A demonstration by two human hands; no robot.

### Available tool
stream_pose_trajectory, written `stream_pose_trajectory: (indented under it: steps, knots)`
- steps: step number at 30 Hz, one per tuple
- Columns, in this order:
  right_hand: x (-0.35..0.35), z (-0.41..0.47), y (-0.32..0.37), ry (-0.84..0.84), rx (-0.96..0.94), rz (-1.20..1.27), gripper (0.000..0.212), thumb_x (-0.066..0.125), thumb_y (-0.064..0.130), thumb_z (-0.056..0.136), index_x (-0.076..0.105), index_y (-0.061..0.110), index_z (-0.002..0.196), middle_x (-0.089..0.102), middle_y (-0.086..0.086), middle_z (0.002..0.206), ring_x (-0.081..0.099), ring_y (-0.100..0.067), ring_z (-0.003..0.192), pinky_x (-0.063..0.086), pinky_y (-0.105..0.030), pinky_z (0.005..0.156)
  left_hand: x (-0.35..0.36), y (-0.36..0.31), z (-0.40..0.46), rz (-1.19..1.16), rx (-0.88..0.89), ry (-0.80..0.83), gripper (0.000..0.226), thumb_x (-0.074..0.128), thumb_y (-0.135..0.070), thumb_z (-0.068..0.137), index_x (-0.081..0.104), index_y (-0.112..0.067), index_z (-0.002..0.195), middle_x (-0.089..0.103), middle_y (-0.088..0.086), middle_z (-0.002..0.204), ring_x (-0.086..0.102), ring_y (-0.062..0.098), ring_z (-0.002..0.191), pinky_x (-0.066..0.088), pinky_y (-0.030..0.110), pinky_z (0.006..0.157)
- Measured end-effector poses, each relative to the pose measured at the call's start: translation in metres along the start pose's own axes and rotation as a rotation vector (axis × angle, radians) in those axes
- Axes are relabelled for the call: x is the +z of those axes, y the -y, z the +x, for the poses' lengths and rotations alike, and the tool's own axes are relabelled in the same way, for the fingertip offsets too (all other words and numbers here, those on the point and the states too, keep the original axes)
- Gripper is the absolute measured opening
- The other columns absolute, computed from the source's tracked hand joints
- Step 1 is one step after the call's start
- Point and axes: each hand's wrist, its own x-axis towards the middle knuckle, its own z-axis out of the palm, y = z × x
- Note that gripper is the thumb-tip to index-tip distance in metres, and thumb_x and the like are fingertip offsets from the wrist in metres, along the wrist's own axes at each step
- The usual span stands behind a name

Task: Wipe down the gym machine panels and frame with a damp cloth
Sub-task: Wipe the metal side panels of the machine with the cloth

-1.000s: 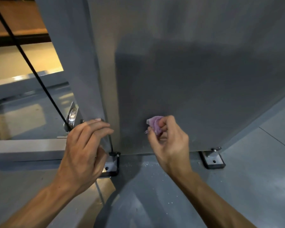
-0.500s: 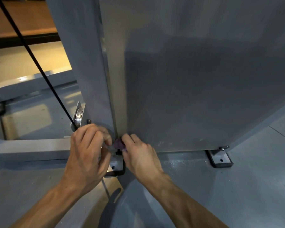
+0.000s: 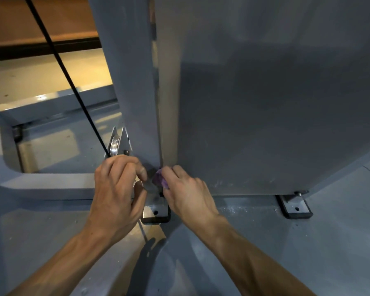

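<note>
A grey painted floor (image 3: 308,253) runs under the machine, speckled with pale dust along the foot of the panel, and warm light falls on the frame rails at the left. The panel (image 3: 276,114) is one broad, flat, matte grey sheet standing upright, with a darker shadow over most of its face; beside it on the left rises one grey frame post (image 3: 132,82), a narrow seam between the two. The cloth (image 3: 159,180) is small, purple and bunched, only a bit of it showing, pressed at the bottom corner where post and panel meet. The right hand (image 3: 188,195) pinches it between curled fingers. The left hand (image 3: 118,189) is just beside it, fingers curled at the base of the post; whether they hold anything cannot be told. One black cable (image 3: 66,75) slants down to one shiny pulley (image 3: 115,145) set between two metal plates just above the left hand. Two black foot brackets (image 3: 295,207) sit on the floor below the panel. No writing or label can be read.
</note>
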Motion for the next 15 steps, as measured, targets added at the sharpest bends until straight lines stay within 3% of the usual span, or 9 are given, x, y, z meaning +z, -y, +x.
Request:
stream_pose_trajectory:
  steps: [4, 7, 12, 15]
  knots:
    - [-0.024, 0.009, 0.008, -0.160, -0.036, 0.060, 0.036, 0.075, 0.013, 0.082, 0.049, 0.027, 0.103, 0.060, 0.003, 0.085, 0.055, -0.020, 0.046, 0.022, -0.019, 0.044, 0.000, 0.000, -0.002, -0.004, -0.002, -0.001, 0.018, 0.051, -0.020, 0.079, 0.051, -0.021, 0.097, 0.052, -0.001, 0.110, 0.049, 0.028, 0.112, 0.028, 0.032, 0.097]
    - [-0.040, 0.019, 0.008, -0.257, -0.087, 0.154, 0.039, 0.070, 0.009, 0.086, 0.044, 0.031, 0.105, 0.058, 0.005, 0.089, 0.053, -0.020, 0.052, 0.030, -0.020, 0.045, 0.003, -0.001, -0.001, -0.012, 0.001, -0.012, 0.017, 0.053, -0.019, 0.080, 0.052, -0.019, 0.097, 0.052, -0.001, 0.109, 0.048, 0.027, 0.111, 0.030, 0.033, 0.095]
    - [-0.003, -0.007, -0.013, -0.051, -0.003, -0.036, 0.028, 0.076, 0.015, 0.086, 0.056, 0.023, 0.103, 0.056, 0.000, 0.083, 0.054, -0.027, 0.043, 0.026, -0.026, 0.042, 0.005, -0.008, -0.001, -0.030, 0.008, -0.020, 0.017, 0.051, -0.020, 0.082, 0.053, -0.020, 0.099, 0.052, -0.002, 0.111, 0.048, 0.024, 0.109, 0.029, 0.033, 0.091]
    - [0.009, -0.024, -0.025, 0.058, 0.097, -0.044, 0.022, 0.075, 0.017, 0.085, 0.058, 0.022, 0.098, 0.059, 0.000, 0.083, 0.060, -0.031, 0.051, 0.030, -0.029, 0.045, 0.004, -0.007, -0.003, -0.024, 0.011, -0.012, 0.020, 0.050, -0.019, 0.082, 0.058, -0.016, 0.101, 0.053, -0.001, 0.110, 0.047, 0.022, 0.106, 0.030, 0.031, 0.089]
